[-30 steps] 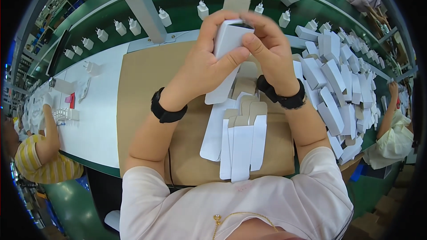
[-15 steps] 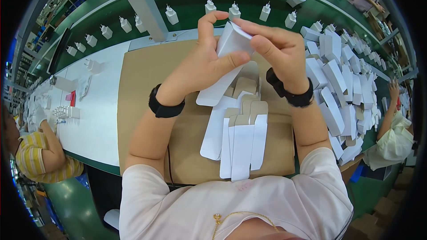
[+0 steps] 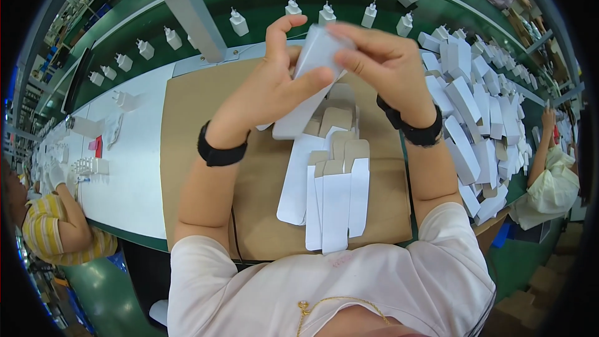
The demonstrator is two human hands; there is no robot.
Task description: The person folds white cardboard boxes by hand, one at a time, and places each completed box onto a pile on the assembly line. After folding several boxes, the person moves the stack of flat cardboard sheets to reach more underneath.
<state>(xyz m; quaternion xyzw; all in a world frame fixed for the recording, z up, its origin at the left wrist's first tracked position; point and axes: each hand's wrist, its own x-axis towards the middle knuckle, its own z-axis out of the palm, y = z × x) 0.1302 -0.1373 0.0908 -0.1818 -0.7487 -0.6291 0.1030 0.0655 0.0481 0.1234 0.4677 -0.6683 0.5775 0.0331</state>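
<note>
- White carton (image 3: pixel 316 53): left hand (image 3: pixel 267 87) holds its side, right hand (image 3: pixel 392 67) pinches its upper end.
- Flat pale cartons (image 3: pixel 337 206) lie on brown cardboard (image 3: pixel 256 212) below.

Wht box (image 3: pixel 317 50), slim rect. shape, held up over far half of brown cardboard sheet (image 3: pixel 187 106), R of its ctr; tilted, top end toward sheet's far edge. Top end blurred, can't tell if shut. Wht panel w/ rounded corners (image 3: pixel 293 118) slants down-L below it; unclear if it's part of same box.

Flat wht box blanks (image 3: pixel 336 206) lie on sheet R of ctr, overlapping, long sides running near-to-far; near ends approx at sheet's near edge, gray-tan end flaps toward far edge. Longer wht blank (image 3: pixel 293 181) pokes out on their L, partly covered.
</note>
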